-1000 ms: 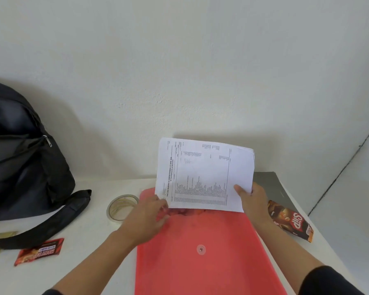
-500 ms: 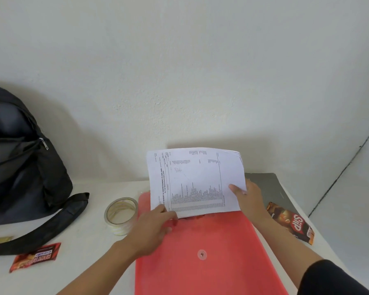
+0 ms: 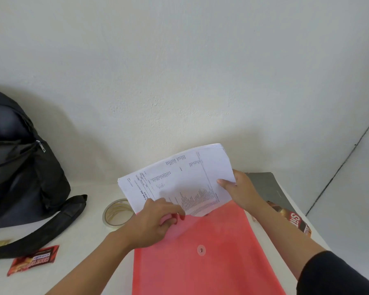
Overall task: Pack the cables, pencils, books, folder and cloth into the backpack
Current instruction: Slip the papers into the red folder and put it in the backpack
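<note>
1. Since half a second ago, as I watch on the head camera, the sheaf of papers (image 3: 179,179) has tipped: its left corner now sits low and its right corner is raised, where before it stood nearly level.
2. Its lower edge now dips behind the front lip of the red folder (image 3: 211,269), which lies flat on the white table (image 3: 83,262) straight in front of me.
3. My left hand (image 3: 151,224) has shifted onto the folder's mouth. Its fingers are curled and pinch the lip.
4. My right hand (image 3: 241,190) grips the sheaf's right edge, thumb on the printed face and fingers behind.
5. At the far left, the black backpack (image 3: 19,167) stands against the wall, zip open, well apart from the folder. Its strap (image 3: 51,226) trails forward across the table.
6. A tape roll (image 3: 115,211) sits just beside the folder's upper left corner, close to my left wrist.
7. A grey book (image 3: 266,186) and a snack pack (image 3: 294,220) lie right of the folder, hard by the table's right edge, so little room is left there.
8. Bare tabletop lies between strap and folder. A red wrapper (image 3: 33,259) lies near the strap's front end.
</note>
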`<action>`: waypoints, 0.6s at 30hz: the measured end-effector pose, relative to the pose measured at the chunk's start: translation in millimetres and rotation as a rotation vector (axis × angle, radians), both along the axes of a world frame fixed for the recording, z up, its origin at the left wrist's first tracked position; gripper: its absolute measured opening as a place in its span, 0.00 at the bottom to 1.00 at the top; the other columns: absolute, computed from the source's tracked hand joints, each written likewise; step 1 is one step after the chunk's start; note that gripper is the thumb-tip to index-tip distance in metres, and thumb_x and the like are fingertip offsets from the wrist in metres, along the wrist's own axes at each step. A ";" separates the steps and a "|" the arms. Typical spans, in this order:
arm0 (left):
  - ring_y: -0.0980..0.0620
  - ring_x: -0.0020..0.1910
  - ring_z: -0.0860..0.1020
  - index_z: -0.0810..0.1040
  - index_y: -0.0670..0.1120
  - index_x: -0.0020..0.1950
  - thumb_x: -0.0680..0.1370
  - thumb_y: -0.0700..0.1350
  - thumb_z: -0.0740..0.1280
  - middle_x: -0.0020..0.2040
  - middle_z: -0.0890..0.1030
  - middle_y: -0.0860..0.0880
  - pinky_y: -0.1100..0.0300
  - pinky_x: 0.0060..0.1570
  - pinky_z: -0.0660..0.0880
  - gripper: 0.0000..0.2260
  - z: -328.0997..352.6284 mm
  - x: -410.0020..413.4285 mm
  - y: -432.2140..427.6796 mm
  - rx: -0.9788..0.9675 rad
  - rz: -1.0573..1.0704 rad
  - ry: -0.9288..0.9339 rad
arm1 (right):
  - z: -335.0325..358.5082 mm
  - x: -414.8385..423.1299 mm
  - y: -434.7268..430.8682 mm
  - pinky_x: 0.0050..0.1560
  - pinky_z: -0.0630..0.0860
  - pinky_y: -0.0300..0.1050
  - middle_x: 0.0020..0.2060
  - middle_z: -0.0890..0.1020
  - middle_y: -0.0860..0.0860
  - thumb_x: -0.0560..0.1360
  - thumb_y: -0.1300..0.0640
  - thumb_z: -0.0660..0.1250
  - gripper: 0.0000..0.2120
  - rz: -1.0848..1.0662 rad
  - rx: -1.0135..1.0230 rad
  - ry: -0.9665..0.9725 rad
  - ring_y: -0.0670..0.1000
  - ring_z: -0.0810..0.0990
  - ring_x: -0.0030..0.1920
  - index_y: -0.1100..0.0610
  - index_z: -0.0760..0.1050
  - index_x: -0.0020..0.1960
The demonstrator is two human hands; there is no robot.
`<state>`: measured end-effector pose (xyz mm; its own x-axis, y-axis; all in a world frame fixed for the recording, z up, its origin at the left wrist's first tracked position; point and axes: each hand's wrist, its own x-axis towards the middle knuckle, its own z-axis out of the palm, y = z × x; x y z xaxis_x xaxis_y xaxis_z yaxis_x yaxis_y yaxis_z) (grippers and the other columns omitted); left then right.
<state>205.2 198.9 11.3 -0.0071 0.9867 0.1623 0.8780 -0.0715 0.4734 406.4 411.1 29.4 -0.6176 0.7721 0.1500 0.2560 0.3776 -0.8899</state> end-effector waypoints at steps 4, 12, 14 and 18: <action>0.61 0.53 0.73 0.78 0.58 0.54 0.81 0.43 0.64 0.47 0.81 0.63 0.60 0.61 0.63 0.09 -3.5 1.7 0.7 -0.013 0.018 -0.012 | -5.4 1.2 1.2 0.51 0.79 0.40 0.52 0.85 0.49 0.80 0.61 0.67 0.09 0.060 -0.050 -0.083 0.47 0.84 0.53 0.54 0.79 0.58; 0.61 0.53 0.70 0.78 0.58 0.53 0.78 0.38 0.62 0.50 0.80 0.65 0.55 0.65 0.59 0.14 3.7 -3.1 1.7 -0.001 -0.028 -0.006 | 5.5 7.4 8.0 0.59 0.80 0.48 0.50 0.88 0.45 0.80 0.62 0.68 0.10 -0.001 -0.317 0.064 0.49 0.85 0.56 0.49 0.84 0.54; 0.60 0.52 0.68 0.77 0.58 0.53 0.80 0.38 0.62 0.49 0.79 0.65 0.53 0.62 0.60 0.14 6.6 -4.5 0.9 0.009 -0.071 0.019 | 6.8 6.3 9.0 0.60 0.80 0.51 0.50 0.88 0.48 0.78 0.63 0.69 0.09 -0.042 -0.300 0.097 0.52 0.85 0.56 0.51 0.85 0.51; 0.60 0.51 0.68 0.77 0.57 0.53 0.82 0.40 0.63 0.46 0.76 0.68 0.52 0.59 0.62 0.11 9.7 -7.9 -1.3 0.009 -0.120 0.046 | 3.1 5.7 11.4 0.64 0.77 0.55 0.51 0.88 0.51 0.77 0.63 0.70 0.08 -0.065 -0.293 0.117 0.55 0.84 0.59 0.52 0.86 0.50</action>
<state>197.2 197.6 21.0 0.1189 0.9785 0.1684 0.8833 -0.1817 0.4321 412.0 422.5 32.4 -0.5576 0.8299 -0.0176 0.1604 0.0869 -0.9832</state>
